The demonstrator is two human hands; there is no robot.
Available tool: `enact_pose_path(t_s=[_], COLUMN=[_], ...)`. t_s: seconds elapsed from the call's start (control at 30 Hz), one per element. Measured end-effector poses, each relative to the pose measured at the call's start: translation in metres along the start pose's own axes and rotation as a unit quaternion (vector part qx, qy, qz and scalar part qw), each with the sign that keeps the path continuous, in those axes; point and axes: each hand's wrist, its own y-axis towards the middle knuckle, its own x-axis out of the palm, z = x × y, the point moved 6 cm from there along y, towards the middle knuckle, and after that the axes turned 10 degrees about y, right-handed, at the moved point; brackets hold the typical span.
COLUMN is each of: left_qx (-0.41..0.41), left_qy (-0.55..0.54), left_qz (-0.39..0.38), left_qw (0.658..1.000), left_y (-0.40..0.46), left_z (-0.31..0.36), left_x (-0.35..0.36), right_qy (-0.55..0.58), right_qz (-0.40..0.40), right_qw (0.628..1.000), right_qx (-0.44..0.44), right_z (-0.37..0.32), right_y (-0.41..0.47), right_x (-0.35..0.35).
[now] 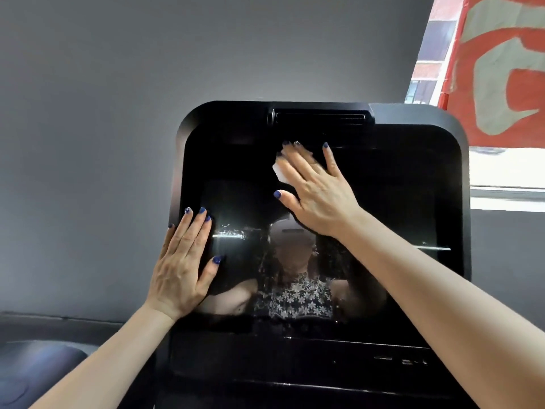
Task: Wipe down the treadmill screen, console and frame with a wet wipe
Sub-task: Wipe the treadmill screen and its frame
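The treadmill's black glossy screen (383,202) fills the middle of the view, set in a black rounded frame (460,160). My right hand (315,187) lies flat on the upper middle of the screen, fingers straight, pressing a white wet wipe (278,170) against the glass; most of the wipe is hidden under the fingers. My left hand (182,261) rests flat on the screen's left edge, fingers straight, thumb on the glass. The black console (295,358) sits below the screen.
A vent slot (320,117) runs along the frame's top. A grey wall (118,113) stands behind. At the upper right hangs a red and grey banner (501,69) by a bright window (507,169). A dark rounded treadmill part (38,367) lies lower left.
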Motion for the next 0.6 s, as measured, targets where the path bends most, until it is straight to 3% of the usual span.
enact_pose_path(t_s=[0.23, 0.4, 0.6], left_qx=[0.000, -0.001, 0.014], left_qy=[0.011, 0.023, 0.037], left_qz=[0.008, 0.014, 0.020], left_qw=[1.000, 1.000, 0.999], left_y=[0.000, -0.002, -0.003], left_z=[0.001, 0.002, 0.005], left_x=[0.001, 0.000, -0.001], right_qy=[-0.009, 0.049, 0.014], right_qz=[0.002, 0.036, 0.010], right_qw=[0.999, 0.994, 0.998], right_qx=[0.047, 0.092, 0.056], right_z=[0.055, 0.039, 0.021], right_y=[-0.035, -0.033, -0.077], right_x=[-0.018, -0.014, 0.009])
